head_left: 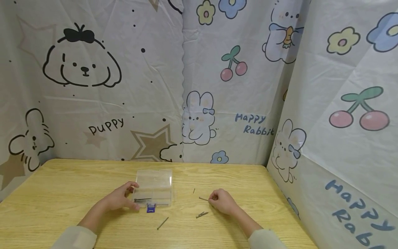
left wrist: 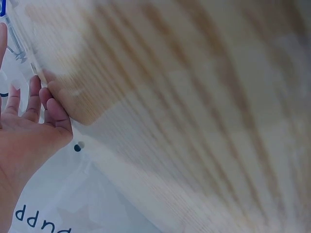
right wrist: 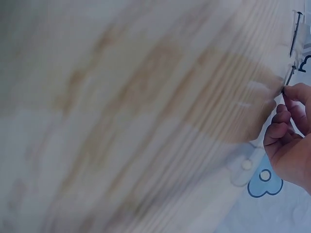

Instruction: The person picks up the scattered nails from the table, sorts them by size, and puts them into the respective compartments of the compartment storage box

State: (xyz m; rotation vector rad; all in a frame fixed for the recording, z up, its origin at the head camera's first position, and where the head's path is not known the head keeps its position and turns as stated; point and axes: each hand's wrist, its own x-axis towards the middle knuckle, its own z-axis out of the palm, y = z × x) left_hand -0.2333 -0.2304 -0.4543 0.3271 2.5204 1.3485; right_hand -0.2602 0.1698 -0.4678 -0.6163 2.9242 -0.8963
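A clear plastic box (head_left: 169, 197) with its lid (head_left: 154, 177) raised stands on the table, a blue latch (head_left: 150, 208) at its front. Several dark nails (head_left: 142, 199) lie inside, toward the left. My left hand (head_left: 119, 199) holds the box's left side, thumb at the front corner and fingers farther back. To the right, my right hand (head_left: 223, 201) pinches a nail (head_left: 203, 198) between thumb and forefinger; its head end points left toward the box. The same nail (right wrist: 290, 75) shows above the fingertips in the right wrist view.
One loose nail (head_left: 163, 223) lies in front of the box. A small group of nails (head_left: 202, 214) lies left of my right hand, and a short nail (head_left: 194, 190) farther back. Printed cloth (head_left: 149, 103) hangs behind the wooden table (head_left: 236, 176) and along its right side.
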